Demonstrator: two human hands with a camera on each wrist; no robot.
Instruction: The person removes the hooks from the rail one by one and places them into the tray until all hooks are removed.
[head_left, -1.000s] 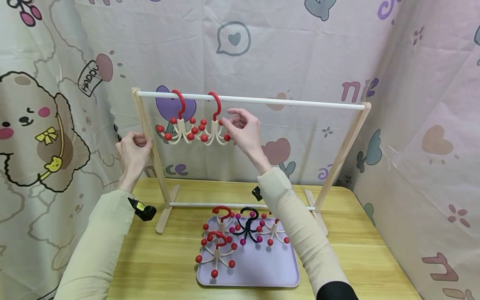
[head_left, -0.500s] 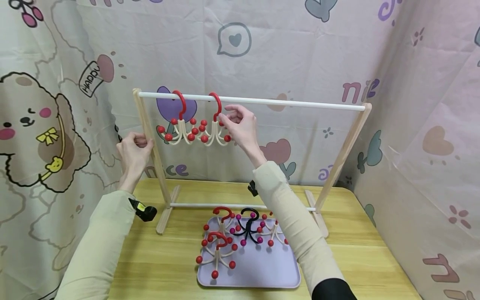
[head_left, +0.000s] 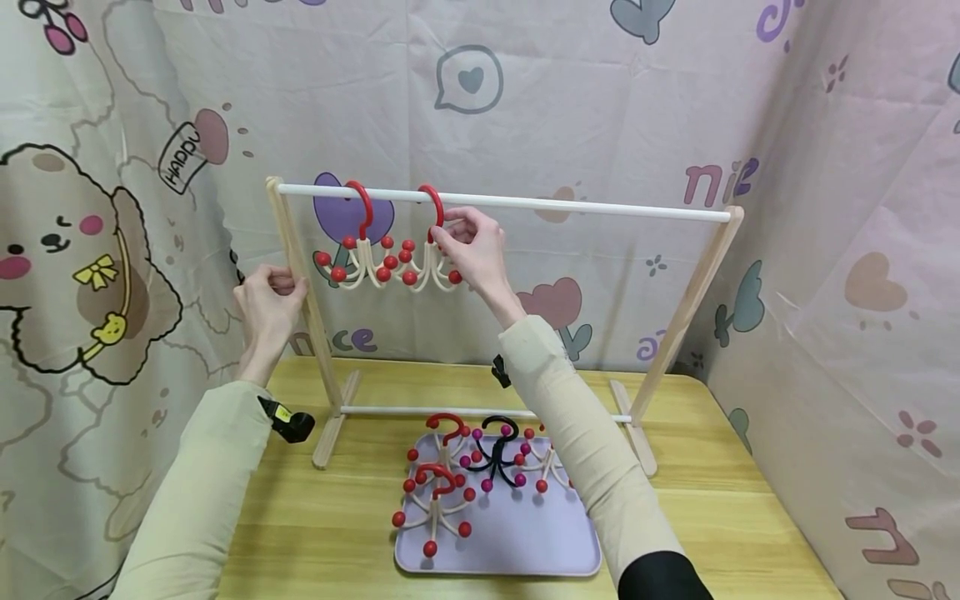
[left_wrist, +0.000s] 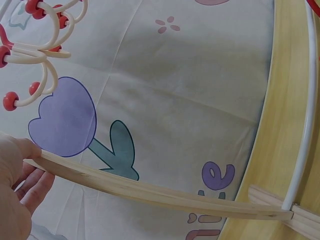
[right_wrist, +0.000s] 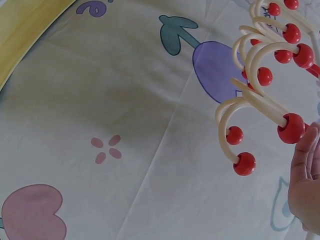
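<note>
A wooden rack [head_left: 313,333] with a white top rail [head_left: 570,206] stands on the table. My left hand [head_left: 268,304] grips its left post; in the left wrist view, thumb and fingers lie on either side of the wood. From the rail hang two cream multi-arm hangers with red hooks and red ball tips: a left hanger [head_left: 363,262] and a right hanger [head_left: 429,265]. My right hand [head_left: 476,250] pinches the right hanger's hook just below the rail, thumb in front. Seen from the right wrist, the fingertips of this hand [right_wrist: 306,185] reach the hook behind a red ball.
A lilac tray [head_left: 525,542] on the table bears several more hangers: cream ones with red hooks and a black hanger [head_left: 497,454] with magenta balls. My right sleeve partly covers one. A lower white rail [head_left: 420,410] joins the rack's feet. Printed curtains surround the table.
My right hand has moved left and slightly up, from beside the right hanger's balls to its hook. My left hand stays on the post, and both hung hangers keep their places.
</note>
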